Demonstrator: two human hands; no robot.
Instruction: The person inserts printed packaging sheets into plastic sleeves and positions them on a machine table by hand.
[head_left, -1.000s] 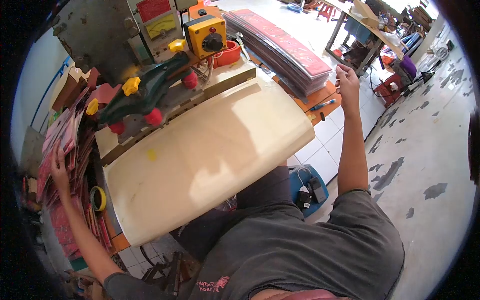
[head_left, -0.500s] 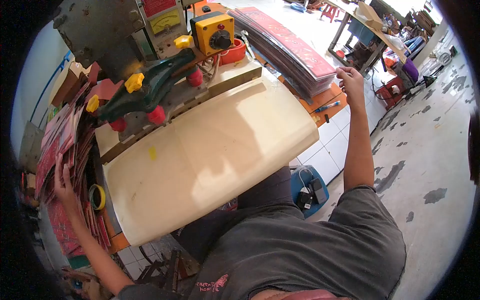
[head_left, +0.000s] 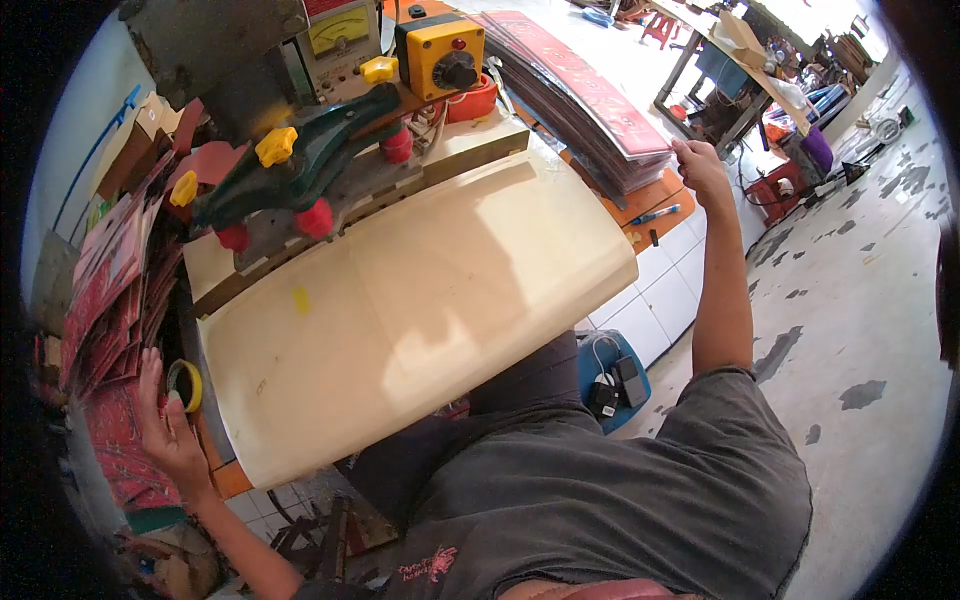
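Observation:
My right hand [head_left: 705,175] is closed in a pinch at the near corner of the top red printed sheet [head_left: 605,100], which lies on a tall stack of sheets [head_left: 625,178] with clear plastic edges. My left hand [head_left: 172,435] is open, its fingers stretched out, beside a roll of yellow tape [head_left: 191,384]. Behind its fingertips leans a loose pile of red printed pieces [head_left: 105,310]. Between my hands a cream-coloured sheet [head_left: 420,310] covers the machine's bed and curves down over the front edge.
A machine with a dark green clamp arm [head_left: 300,170], yellow knobs and a yellow control box [head_left: 440,62] stands behind the bed. A pen [head_left: 655,215] lies on the orange table edge. Below, a blue stool [head_left: 628,410] holds black adapters. Another worktable [head_left: 745,75] stands far right.
My left hand has moved down and toward me, away from the red pieces to beside the tape. My right hand's fingers have curled closer at the stack's corner.

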